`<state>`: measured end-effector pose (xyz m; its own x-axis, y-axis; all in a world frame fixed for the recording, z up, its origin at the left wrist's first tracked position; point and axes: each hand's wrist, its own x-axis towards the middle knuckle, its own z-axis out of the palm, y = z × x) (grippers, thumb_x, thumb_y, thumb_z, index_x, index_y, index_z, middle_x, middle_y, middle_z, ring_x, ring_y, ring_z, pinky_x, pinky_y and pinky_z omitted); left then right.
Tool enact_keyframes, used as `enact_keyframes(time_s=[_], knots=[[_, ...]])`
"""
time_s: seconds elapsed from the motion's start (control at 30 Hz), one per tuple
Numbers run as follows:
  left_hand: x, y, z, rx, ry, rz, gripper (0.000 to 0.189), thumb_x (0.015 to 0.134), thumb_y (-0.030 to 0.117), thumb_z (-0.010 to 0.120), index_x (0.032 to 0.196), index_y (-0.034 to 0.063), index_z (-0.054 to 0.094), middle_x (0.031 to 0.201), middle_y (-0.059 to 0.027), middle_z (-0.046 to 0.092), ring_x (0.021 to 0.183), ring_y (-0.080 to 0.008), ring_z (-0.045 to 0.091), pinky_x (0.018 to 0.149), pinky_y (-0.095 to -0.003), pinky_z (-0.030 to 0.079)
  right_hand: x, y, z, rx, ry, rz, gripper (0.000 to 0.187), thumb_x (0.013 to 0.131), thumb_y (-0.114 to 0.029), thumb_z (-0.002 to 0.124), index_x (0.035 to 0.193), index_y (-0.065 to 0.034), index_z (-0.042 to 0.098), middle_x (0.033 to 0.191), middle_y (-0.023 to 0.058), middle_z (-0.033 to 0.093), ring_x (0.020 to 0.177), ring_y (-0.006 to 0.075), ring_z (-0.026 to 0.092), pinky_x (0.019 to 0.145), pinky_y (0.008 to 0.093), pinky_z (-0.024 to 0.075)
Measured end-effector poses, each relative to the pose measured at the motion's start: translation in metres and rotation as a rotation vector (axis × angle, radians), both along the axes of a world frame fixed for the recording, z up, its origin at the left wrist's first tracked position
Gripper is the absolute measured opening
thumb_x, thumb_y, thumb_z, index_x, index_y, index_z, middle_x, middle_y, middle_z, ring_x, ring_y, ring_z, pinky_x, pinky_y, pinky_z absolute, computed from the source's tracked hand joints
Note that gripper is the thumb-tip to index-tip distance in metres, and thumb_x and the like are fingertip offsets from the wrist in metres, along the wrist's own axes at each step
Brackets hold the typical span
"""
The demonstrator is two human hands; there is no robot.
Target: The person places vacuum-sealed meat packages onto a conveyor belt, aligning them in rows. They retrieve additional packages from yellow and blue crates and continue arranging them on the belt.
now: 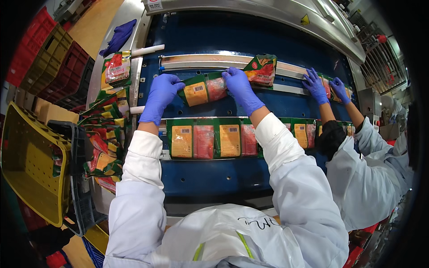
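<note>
Both my hands wear blue gloves. My left hand (160,97) pinches the left end of a green-edged meat pouch (204,89), its back with a barcode panel facing up. The pouch's right end is gripped by my right hand (242,89). It hangs tilted just below the upper metal sealing bar (201,61). Just right of my right hand, another pouch (263,71) lies front up across that bar. Nearer me, a row of pouches (182,140) lies back up, side by side, along the lower bar on the blue machine bed (207,174).
Loose pouches (104,134) heap on the steel ledge at left, with a blue glove (120,37) above. Yellow (33,160) and black crates (80,187) stand beside it; red crates (30,43) are stacked behind. A co-worker's gloved hands (316,86) touch pouches at right.
</note>
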<state>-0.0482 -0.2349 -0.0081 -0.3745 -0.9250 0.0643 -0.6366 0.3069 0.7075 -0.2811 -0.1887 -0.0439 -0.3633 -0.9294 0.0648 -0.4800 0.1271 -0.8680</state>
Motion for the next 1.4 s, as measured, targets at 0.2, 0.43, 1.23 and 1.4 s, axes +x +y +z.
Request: enact_keyframes(time_s=[0.2,0.43,1.23,1.4], knots=[[0.000,-0.091,-0.033,-0.056,0.185,0.297,0.023,0.080,0.028,0.065,0.086,0.0053,0.064,0.076,-0.0102,0.065,0.072,-0.0209,0.061,0.066,-0.0335,0.046,0.016,-0.065,0.030,0.126,0.168,-0.012,0.024,0.083,-0.022,0.058,0.094,-0.0017,0.062,0.093,0.0174,0.063,0.091,0.0296,0.061,0.079,0.0347,0.0476],[-0.013,-0.126,-0.055,-0.033,-0.126,0.432,0.028,0.075,0.036,0.068,0.085,0.0113,0.060,0.086,-0.0108,0.065,0.086,-0.0290,0.061,0.073,-0.0396,0.045,0.039,-0.100,0.028,0.396,0.611,-0.093,0.028,0.078,-0.017,0.063,0.104,-0.0079,0.062,0.107,0.0168,0.060,0.104,0.0333,0.055,0.090,0.0423,0.0425],[-0.099,-0.069,-0.006,-0.393,-0.249,0.451,0.041,0.075,0.034,0.067,0.108,0.0138,0.053,0.104,-0.0118,0.061,0.096,-0.0281,0.059,0.079,-0.0430,0.044,-0.057,0.018,0.069,0.250,0.897,-0.356,0.025,0.081,-0.038,0.060,0.097,-0.0207,0.067,0.139,0.0148,0.035,0.135,0.0403,0.008,0.106,0.0584,-0.0020],[-0.096,-0.056,0.007,0.618,0.458,-0.257,0.046,0.082,0.029,0.064,0.119,0.0077,0.050,0.113,-0.0071,0.057,0.102,-0.0217,0.055,0.087,-0.0342,0.043,-0.051,0.047,0.110,-0.047,0.765,-0.216,0.010,0.082,-0.020,0.062,0.090,-0.0195,0.068,0.125,0.0034,0.051,0.133,0.0325,0.021,0.109,0.0529,0.0001]])
